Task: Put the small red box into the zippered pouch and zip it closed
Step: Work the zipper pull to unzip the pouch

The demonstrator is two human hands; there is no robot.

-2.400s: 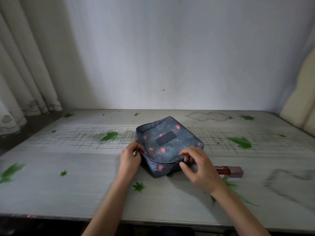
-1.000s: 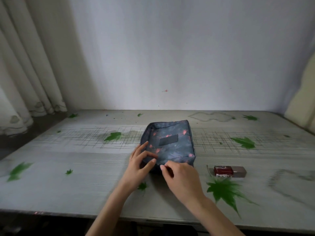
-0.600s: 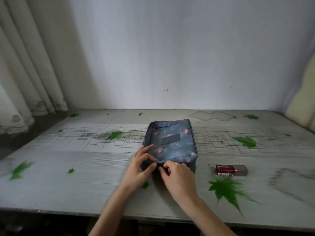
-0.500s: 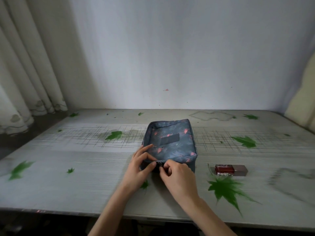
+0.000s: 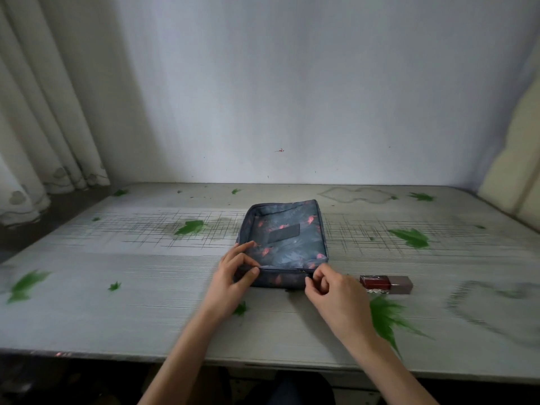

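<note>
A dark blue zippered pouch (image 5: 287,238) with pink marks lies flat in the middle of the table. My left hand (image 5: 233,279) grips its near left corner, thumb on the front edge. At the near right part of the front edge my right hand (image 5: 330,293) pinches the zipper pull. The small red box (image 5: 385,284) lies on the table just right of my right hand, outside the pouch.
The pale table (image 5: 131,305) carries printed green leaves and grid lines. A curtain (image 5: 38,112) hangs at the left, a wall stands behind, and a cream panel (image 5: 514,159) leans at the right. The table's front edge is near my forearms.
My right hand has moved right along the pouch's front edge, from near my left hand toward the right corner, with the zipper pull. My left hand kept its hold on the left corner.
</note>
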